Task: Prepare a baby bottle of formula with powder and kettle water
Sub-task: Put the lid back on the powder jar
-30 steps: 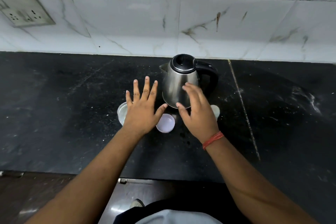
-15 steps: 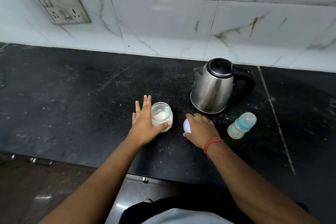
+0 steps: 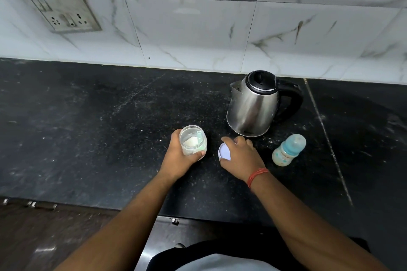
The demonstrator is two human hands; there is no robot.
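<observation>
Powder comes first, by the look of it: the left hand (image 3: 179,159) is wrapped round an open jar (image 3: 193,142) just below the middle of the frame, fingers curled behind the glass and the thumb pressed across its near side, with a little white formula powder (image 3: 191,141) and a pale scoop (image 3: 199,136) showing inside. Just to the right, the right hand (image 3: 242,156) lies over the jar's white lid (image 3: 224,151) flat on the black counter (image 3: 99,127), fingertips bent down around its rim; whether they are gripping it or only resting there I cannot tell. The baby bottle (image 3: 289,149) stands near the right hand, apart from it, its teat cap on, so no powder can go in yet. The steel kettle (image 3: 253,105) stands behind, lid shut, untouched. My guess is that the jar has just been opened and the next move calls for leaving the lid, uncapping the bottle, then scooping powder across without spilling, since the bottle's mouth looks narrow.
</observation>
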